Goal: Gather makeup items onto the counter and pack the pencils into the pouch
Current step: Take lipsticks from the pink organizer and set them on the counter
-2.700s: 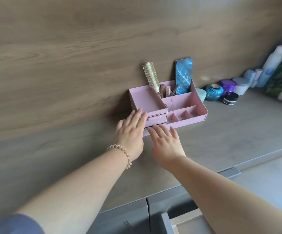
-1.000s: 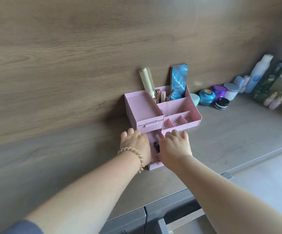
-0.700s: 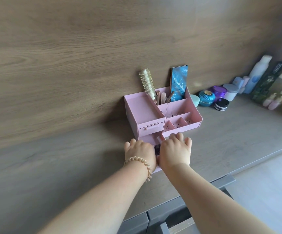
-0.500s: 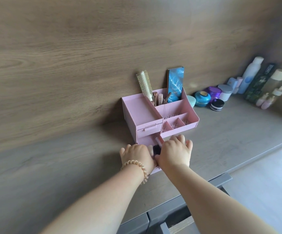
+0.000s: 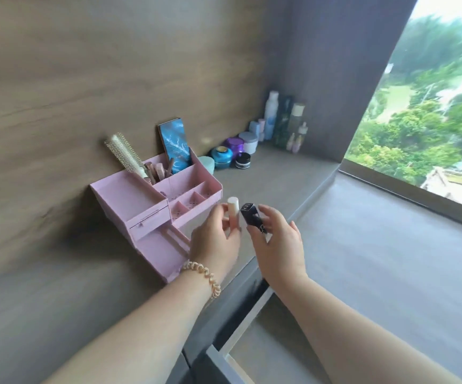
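A pink organizer (image 5: 141,200) stands on the grey counter (image 5: 266,178) against the wood wall, its lower drawer (image 5: 160,250) pulled out with a pinkish pencil-like stick inside. My left hand (image 5: 216,239) holds a pale pink tube with a white cap (image 5: 233,210) upright above the drawer's right edge. Just to its right, my right hand (image 5: 277,239) holds a black lipstick case (image 5: 252,220). A round hairbrush (image 5: 124,155), several small sticks (image 5: 158,171) and a blue palette (image 5: 176,146) stand in the organizer's back compartments. No pouch is visible.
Jars (image 5: 223,157) and bottles (image 5: 282,121) line the counter's far corner. A drawer (image 5: 241,322) in the cabinet below stands open under my arms. A window (image 5: 432,101) lies on the right, with a low grey ledge (image 5: 390,259) in front of it.
Both hands have lifted out of the pink drawer, the left with the pale tube, the right with the black case. The view has swung right, revealing the window.
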A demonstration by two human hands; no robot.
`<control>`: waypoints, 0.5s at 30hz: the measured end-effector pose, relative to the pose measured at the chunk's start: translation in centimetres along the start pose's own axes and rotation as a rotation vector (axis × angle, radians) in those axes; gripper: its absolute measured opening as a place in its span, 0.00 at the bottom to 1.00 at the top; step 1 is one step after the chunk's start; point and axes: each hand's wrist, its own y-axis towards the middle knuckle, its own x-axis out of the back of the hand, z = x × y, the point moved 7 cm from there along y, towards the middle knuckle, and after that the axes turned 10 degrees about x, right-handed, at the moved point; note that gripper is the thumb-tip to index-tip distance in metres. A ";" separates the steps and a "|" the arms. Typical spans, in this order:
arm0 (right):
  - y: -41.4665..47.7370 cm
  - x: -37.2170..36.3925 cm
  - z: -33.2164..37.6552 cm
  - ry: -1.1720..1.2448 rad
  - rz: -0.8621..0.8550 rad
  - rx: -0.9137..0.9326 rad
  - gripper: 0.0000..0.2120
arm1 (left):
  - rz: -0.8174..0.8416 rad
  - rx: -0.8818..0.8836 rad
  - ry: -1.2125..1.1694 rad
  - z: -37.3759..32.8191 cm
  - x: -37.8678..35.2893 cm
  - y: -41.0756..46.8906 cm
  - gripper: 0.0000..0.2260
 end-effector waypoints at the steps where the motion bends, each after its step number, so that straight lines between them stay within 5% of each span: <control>1: -0.6 1.6 -0.5 -0.025 -0.013 0.007 0.14 | 0.041 -0.022 -0.012 -1.0 -1.2 -1.1 0.08; 15: -16.2 28.8 -11.9 -0.240 -0.260 -0.199 0.09 | 0.416 -0.454 0.131 -15.9 -21.5 -21.9 0.11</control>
